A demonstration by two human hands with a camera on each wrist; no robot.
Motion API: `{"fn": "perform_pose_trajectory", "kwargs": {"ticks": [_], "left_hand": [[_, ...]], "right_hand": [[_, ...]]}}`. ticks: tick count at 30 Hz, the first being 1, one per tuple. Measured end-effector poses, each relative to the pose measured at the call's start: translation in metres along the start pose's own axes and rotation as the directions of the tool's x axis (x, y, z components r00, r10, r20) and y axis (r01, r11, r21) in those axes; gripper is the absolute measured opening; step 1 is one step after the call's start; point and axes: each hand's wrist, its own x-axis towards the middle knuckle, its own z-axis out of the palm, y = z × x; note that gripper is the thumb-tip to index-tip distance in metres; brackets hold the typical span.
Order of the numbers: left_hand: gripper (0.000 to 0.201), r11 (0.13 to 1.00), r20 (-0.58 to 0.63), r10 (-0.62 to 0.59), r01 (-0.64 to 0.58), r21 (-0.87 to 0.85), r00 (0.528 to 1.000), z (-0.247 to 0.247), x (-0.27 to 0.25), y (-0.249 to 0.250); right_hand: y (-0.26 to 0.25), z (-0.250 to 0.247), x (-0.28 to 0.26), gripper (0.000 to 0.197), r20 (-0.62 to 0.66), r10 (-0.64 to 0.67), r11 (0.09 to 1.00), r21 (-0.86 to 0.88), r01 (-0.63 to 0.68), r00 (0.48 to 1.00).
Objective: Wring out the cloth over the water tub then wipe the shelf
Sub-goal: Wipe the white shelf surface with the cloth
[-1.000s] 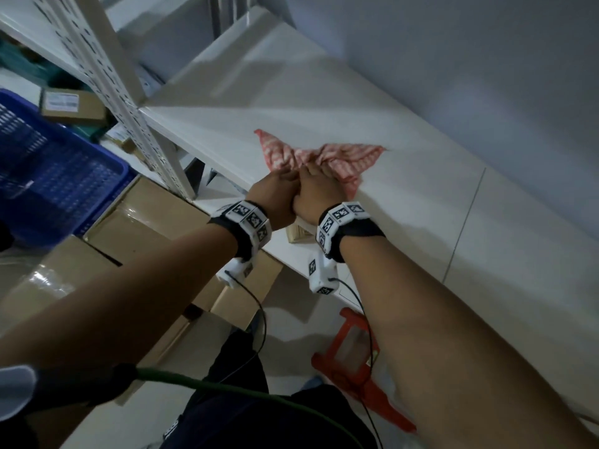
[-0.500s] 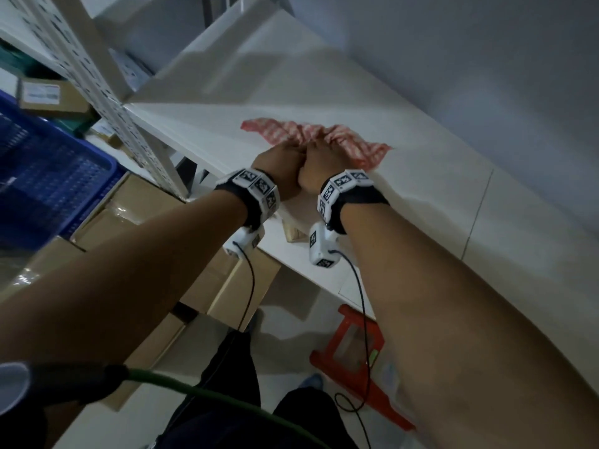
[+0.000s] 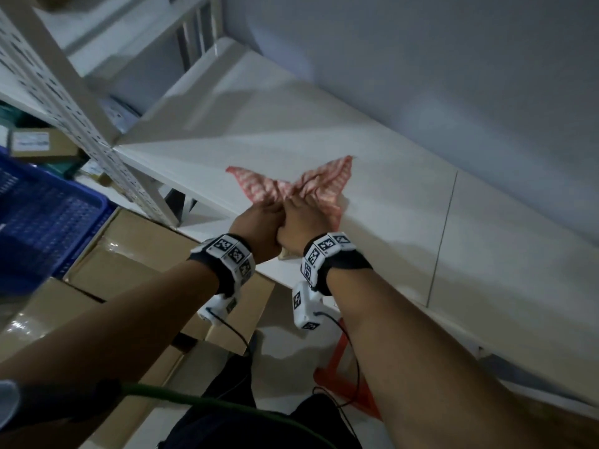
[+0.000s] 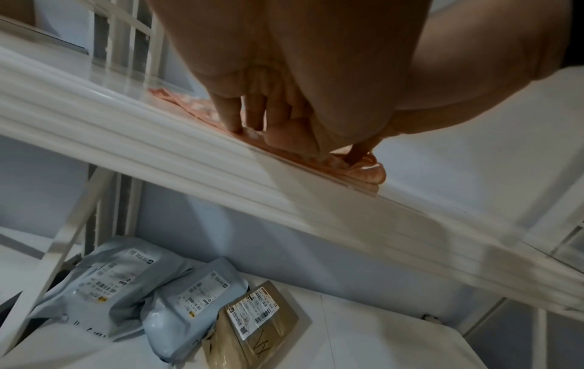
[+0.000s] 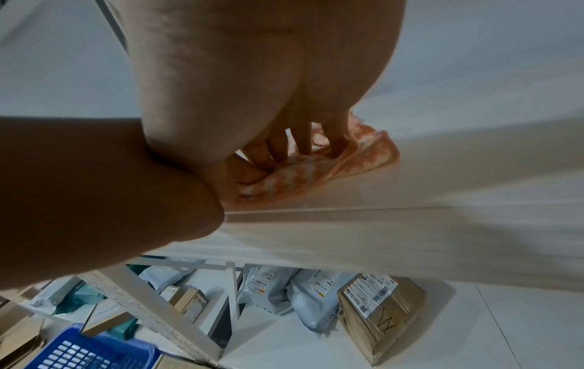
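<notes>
The cloth [image 3: 291, 189], pink with a pale pattern, lies bunched on the white shelf [image 3: 372, 163], close to the shelf's front edge. Two loose corners fan out from the bunched middle toward the back wall [image 3: 421, 76].

The left hand [image 3: 259, 223] and right hand [image 3: 299, 218] sit side by side, touching each other, at the front edge of the shelf. Both press down on the near part of the cloth. In the left wrist view, the left fingers [image 4: 230, 112] point downward, tips on the cloth, thumb beside them. In the right wrist view, the right fingers [image 5: 303, 139] are bent, tips dug into the folds, gathering fabric under them. Each wrist carries a band with black-and-white markers.

On the lower shelf [image 4: 395, 337] lie two grey mailer bags [image 4: 126, 279] and a brown parcel [image 4: 256, 324] with a printed label. Left of the shelf post [image 3: 64, 102] stand cardboard boxes [image 3: 129, 254] and a blue crate [image 3: 42, 218]. An orange stool [image 3: 343, 380] stands on the floor below the front edge.
</notes>
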Motion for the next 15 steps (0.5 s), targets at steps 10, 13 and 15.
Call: {"fn": "perform_pose_trajectory", "kwargs": {"ticks": [10,13,15], "left_hand": [[0.053,0.997,0.041,-0.013,0.010,0.082,0.999,-0.004,0.034,-0.010],[0.053,0.993,0.088,-0.064,0.054,0.105,0.994,-0.011,0.051,-0.013],[0.058,0.993,0.112,-0.080,0.070,0.094,0.990,-0.011,0.055,-0.014]], "right_hand": [[0.010,-0.009,0.028,0.070,-0.034,0.002,1.000,-0.007,-0.002,0.999],[0.013,-0.017,0.044,0.064,-0.028,0.010,1.000,0.008,-0.010,1.000],[0.014,-0.017,0.048,0.061,-0.032,0.004,1.000,0.001,-0.004,0.999]]}}
